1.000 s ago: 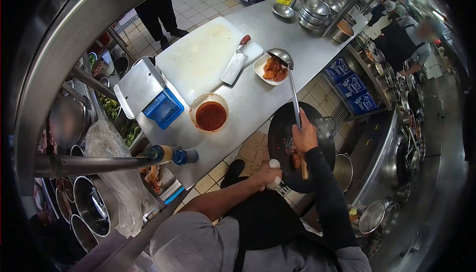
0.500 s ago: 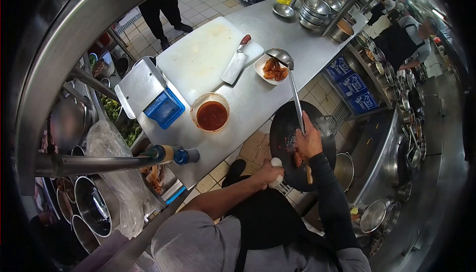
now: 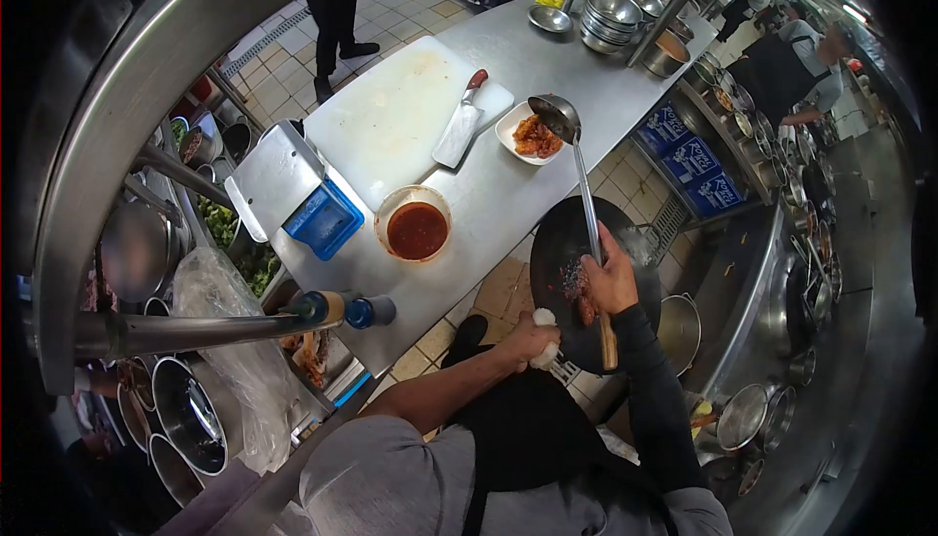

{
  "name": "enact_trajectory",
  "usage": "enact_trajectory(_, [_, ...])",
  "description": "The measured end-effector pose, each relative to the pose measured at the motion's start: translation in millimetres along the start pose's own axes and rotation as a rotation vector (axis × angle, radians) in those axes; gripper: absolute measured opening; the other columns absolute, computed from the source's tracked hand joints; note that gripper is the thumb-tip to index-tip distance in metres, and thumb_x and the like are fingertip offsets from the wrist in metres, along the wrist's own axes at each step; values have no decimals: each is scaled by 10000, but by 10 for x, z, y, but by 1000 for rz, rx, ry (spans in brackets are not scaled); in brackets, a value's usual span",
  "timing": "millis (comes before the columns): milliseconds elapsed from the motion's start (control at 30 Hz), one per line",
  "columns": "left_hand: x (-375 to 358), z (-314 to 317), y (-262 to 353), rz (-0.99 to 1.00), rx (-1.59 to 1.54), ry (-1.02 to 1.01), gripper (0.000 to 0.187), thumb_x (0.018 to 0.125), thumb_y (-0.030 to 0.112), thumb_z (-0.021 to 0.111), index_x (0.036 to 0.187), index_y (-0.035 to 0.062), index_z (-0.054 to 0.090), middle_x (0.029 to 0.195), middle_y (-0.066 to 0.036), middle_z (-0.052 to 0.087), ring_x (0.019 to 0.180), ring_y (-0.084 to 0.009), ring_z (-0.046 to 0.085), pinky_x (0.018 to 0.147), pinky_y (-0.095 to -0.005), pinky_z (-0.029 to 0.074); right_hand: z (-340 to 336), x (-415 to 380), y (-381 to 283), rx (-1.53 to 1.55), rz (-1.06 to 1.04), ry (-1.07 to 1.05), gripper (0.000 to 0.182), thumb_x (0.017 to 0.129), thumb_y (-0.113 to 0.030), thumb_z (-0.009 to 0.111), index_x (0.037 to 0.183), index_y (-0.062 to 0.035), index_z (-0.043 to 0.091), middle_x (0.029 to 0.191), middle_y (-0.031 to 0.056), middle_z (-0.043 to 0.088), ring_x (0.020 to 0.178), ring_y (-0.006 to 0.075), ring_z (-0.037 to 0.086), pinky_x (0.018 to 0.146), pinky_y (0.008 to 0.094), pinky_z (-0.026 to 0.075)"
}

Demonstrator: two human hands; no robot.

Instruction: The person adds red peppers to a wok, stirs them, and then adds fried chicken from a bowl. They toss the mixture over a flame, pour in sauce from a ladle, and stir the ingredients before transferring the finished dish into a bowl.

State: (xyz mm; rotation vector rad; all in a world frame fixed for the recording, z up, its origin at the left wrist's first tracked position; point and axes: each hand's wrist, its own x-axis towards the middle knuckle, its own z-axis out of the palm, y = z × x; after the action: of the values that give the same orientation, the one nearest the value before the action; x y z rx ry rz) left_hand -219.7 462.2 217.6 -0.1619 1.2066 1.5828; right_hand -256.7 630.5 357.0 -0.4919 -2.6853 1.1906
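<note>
My right hand (image 3: 612, 277) is closed around the handle of a long metal ladle (image 3: 588, 189). The ladle's bowl end hangs over the far right edge of a white bowl (image 3: 508, 131) holding reddish glazed food pieces (image 3: 536, 135). My left hand (image 3: 529, 342) grips a white cloth (image 3: 544, 327) at the near edge of a dark wok (image 3: 553, 243); a wok handle under it is hidden. The wok is held beside the table, below my right hand. Some reddish food (image 3: 583, 299) remains inside, partly covered by the hand and ladle.
On the steel table (image 3: 493, 204) are a bowl of red sauce (image 3: 418, 231), a cleaver (image 3: 457, 133) by a white cutting board (image 3: 386, 111), a blue container (image 3: 325, 220) and stacked metal bowls (image 3: 614, 18). A stove counter (image 3: 733, 316) runs along the right. Other people stand farther off.
The ladle's bowl has turned and shifted slightly right, uncovering more of the white bowl's food. Both hands keep their grips. The person beyond the table has shifted their legs.
</note>
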Motion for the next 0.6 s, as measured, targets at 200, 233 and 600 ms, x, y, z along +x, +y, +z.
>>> enact_trajectory(200, [77,-46,-112,10,-31,-2,763,694,121,684,1268,-137,253,992,-187,553,806,-253,617,601,-349,514,4,-44,-99,-24,54,-6,611,797,-120,595,1384,-41,447,899,249,636,767,354,648,752,386,497])
enact_trajectory(233, [56,-42,-90,22,-22,-13,765,695,121,685,1273,-134,253,994,-190,551,807,-253,618,604,-349,515,8,-47,-108,-28,90,-13,612,797,-117,593,1386,-41,444,902,252,637,780,370,649,757,394,497])
enact_trajectory(600, [-88,-8,77,1,-12,12,757,704,108,683,1257,-176,251,990,-214,557,819,-265,623,595,-367,524,-76,-2,-196,-159,54,-23,632,810,-103,595,1413,-70,410,912,280,639,868,431,640,778,446,501])
